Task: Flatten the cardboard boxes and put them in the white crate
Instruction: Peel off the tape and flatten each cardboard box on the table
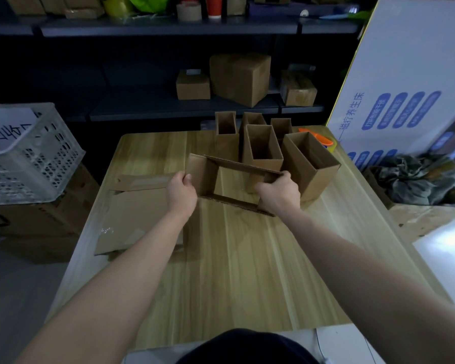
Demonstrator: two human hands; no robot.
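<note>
At the far left a white crate (29, 153) of perforated plastic sits on brown cartons beside the table; inside it leans a white sheet with large dark characters, cut off by the rim, of which only "回" reads clearly. On the left part of the wooden table (247, 271) lies flattened cardboard (139, 216), at least two pieces overlapping, with strips of clear tape on them. Over the middle of the table the person holds one cardboard box (234, 166), open at top and bottom so that the tabletop shows through it. The left hand (181, 191) grips its left wall, thumb on the near face and fingers curled out of sight behind it. The right hand (279, 190) grips the right end, fingers curled over the top edge. Whether the box touches the table cannot be told. Just behind it stand five upright boxes (262, 145), all open on top, clustered close together, and nothing shows inside them. Past them, on the lower shelf (168, 109), sit three closed cartons (241, 77), and the upper shelf carries a roll of brown tape (189, 11) and a red cup (214, 6). Right of the cluster lies an orange and yellow tool (319, 139). At the far right leans a large white carton (405, 61) printed in blue with "磁疗养生床" and blue ovals too blurred to read.
</note>
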